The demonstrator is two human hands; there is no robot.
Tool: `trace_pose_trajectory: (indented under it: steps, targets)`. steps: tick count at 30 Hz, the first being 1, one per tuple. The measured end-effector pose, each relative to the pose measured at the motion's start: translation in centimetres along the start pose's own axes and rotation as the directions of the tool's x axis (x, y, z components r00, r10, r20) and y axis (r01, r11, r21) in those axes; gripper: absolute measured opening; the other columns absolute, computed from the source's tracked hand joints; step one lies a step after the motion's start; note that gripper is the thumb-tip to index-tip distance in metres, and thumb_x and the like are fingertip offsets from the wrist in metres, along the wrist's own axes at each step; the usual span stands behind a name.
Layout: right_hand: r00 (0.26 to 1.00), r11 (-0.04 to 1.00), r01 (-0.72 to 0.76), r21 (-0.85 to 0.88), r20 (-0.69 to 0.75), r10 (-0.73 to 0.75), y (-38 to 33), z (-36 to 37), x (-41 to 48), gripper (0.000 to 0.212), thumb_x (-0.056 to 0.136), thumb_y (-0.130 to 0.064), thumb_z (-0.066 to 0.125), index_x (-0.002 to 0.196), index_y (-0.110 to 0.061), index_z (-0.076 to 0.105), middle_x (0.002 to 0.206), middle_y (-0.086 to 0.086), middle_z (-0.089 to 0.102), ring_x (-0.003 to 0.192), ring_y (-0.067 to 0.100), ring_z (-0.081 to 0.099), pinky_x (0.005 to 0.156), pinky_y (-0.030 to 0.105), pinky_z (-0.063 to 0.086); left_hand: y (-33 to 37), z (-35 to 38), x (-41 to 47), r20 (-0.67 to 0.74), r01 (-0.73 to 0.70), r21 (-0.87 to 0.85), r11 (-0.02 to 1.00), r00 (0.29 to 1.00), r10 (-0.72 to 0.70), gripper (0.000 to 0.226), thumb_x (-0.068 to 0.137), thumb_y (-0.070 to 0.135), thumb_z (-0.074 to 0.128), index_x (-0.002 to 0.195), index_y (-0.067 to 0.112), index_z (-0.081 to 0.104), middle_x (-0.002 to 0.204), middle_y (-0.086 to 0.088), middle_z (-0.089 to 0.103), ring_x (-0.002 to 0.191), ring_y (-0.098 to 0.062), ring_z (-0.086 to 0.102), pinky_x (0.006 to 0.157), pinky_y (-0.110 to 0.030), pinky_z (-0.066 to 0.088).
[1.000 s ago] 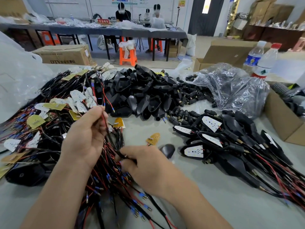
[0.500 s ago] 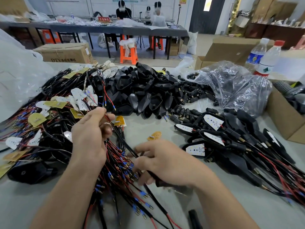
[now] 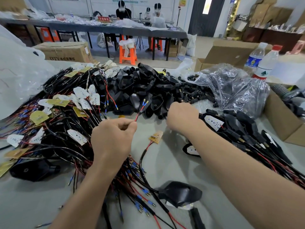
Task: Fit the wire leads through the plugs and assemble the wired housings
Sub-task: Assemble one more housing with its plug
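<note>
So, grey worktable (image 3: pixel 165 166) crowded: big tangle of black and red wired circuit boards (image 3: pixel 54 123) on the left, heap of empty black plastic housings (image 3: pixel 140 90) at centre back, small black cylindrical plugs (image 3: pixel 196 95) spilling beside a clear plastic bag (image 3: pixel 234 90), finished wired housings (image 3: pixel 244 134) stacked right. One black housing (image 3: pixel 179 194) lies near the bottom, cable trailing off it.

Left hand (image 3: pixel 113 138) closed in a pinch on a thin red-and-black wire lead pair (image 3: pixel 140 111), gripped low on the stem. Right hand (image 3: pixel 181 116) reaches to the near edge of the plug heap, knuckles up; fingers hidden, so cannot tell if it has closed on a plug.

Lead pair's long axis runs up and away from the pinch, tilted slightly right; brass tips with blue sleeves point toward the housing heap, splayed a little apart.

Step looks like fetching a plug to thread. Doing it well probably means squeezing both tips together, choking the pinch up closer to them so they stay stiff, and lining the plug's bore along that same axis before pushing.
</note>
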State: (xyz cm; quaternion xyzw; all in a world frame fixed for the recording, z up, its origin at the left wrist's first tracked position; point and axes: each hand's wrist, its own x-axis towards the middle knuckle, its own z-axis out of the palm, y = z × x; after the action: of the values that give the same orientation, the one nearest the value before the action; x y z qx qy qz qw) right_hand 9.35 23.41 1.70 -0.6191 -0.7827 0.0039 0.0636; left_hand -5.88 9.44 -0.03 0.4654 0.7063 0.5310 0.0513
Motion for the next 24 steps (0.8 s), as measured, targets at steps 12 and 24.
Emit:
trace_pose_trajectory:
  steps: [12,24]
  targets:
    - [0.99,0.839,-0.004,0.544,-0.119,0.082,-0.7,0.4,-1.3,0.023,0.083,-0.008,0.058,0.093,-0.028,0.055,0.087,-0.002,0.061,0.081,0.024,0.056,0.062,0.03,0.04,-0.2,0.4,-0.7,-0.133,-0.291,0.283,0.914,0.932,0.337,0.012,0.078,0.017,0.084,0.073,0.026,0.079,0.066,0.014,0.068,0.078,-0.016,0.065,0.056,-0.027,0.047]
    - [0.984,-0.269,-0.088,0.959,0.126,0.129,-0.3,2.2,-7.8,0.025,0.09,0.017,0.06,0.104,-0.003,0.059,0.064,0.001,0.045,0.075,0.028,0.065,0.069,0.033,0.062,-0.9,1.3,-0.6,0.058,-0.166,0.305,0.938,0.986,0.155,0.021,0.066,0.015,0.078,0.066,0.03,0.063,0.059,0.014,0.053,0.074,-0.007,0.045,0.062,-0.012,0.032]
